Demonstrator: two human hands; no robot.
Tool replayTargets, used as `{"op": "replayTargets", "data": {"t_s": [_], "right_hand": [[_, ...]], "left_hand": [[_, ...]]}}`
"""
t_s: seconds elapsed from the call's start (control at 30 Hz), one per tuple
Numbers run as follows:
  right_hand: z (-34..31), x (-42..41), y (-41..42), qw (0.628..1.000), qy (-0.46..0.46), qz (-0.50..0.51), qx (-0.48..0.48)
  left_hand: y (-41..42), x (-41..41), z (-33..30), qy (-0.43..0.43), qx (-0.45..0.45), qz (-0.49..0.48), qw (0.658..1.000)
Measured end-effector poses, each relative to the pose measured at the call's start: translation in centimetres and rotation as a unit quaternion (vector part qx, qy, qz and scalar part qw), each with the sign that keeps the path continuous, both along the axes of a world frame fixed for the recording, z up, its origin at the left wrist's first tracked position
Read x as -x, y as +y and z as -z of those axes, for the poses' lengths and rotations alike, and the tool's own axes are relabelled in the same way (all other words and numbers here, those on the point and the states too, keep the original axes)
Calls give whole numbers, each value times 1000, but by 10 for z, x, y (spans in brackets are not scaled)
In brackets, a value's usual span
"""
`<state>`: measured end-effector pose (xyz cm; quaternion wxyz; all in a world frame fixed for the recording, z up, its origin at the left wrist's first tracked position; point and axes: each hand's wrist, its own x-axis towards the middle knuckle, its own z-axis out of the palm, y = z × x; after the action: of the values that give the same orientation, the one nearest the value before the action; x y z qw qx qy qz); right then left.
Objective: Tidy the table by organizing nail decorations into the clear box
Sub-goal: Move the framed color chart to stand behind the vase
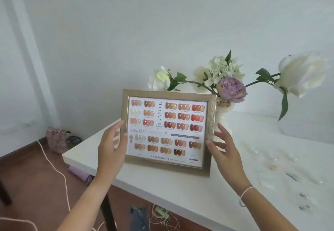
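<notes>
Small nail decorations (pixel 273 167) lie scattered on the right part of the white table (pixel 180 194): pale, rounded, partly see-through bits, too blurred to tell apart, with a thin dark tool (pixel 291 176) among them. No clear box can be made out.

Well to their left, a rectangular picture frame (pixel 169 131) of brushed, gold-toned wood stands upright on the tabletop, tilted slightly back. Under its glossy front sits a chart of glossy oval nail swatches in nudes, oranges, reds and browns, set in rows.

The left hand (pixel 112 147) is open, fingers spread, fingertips touching the frame's left edge. The right hand (pixel 226 149) is likewise open and spread beside the right edge; whether it touches is unclear. Neither grips anything. A thin pale string circles the right wrist.

Behind the frame, a smooth cream ceramic vase (pixel 224 115) holds white and lilac flowers (pixel 231 88) on green stems.
</notes>
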<state>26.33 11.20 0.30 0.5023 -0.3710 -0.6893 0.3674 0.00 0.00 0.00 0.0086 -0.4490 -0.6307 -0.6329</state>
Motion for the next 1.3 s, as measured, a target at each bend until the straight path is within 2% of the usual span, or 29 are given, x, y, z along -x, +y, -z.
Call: {"op": "replayTargets", "data": {"t_s": [0.13, 0.23, 0.4, 0.87, 1.17, 1.3], "right_hand": [[5, 7, -2, 999, 12, -30, 41], [15, 9, -2, 997, 23, -47, 55], [27, 11, -1, 993, 34, -81, 84], [34, 15, 2, 985, 62, -110, 116], [22, 63, 0, 979, 39, -171, 103], [12, 102, 0, 973, 29, -208, 97]], "left_hand": [[8, 14, 10, -64, 45, -2, 997], [14, 19, 22, -82, 78, 22, 993], [19, 20, 25, -102, 95, 100, 985], [25, 44, 42, -197, 58, 154, 967], [2, 86, 35, -237, 19, 90, 967], [-18, 114, 24, -229, -4, 60, 972]]}}
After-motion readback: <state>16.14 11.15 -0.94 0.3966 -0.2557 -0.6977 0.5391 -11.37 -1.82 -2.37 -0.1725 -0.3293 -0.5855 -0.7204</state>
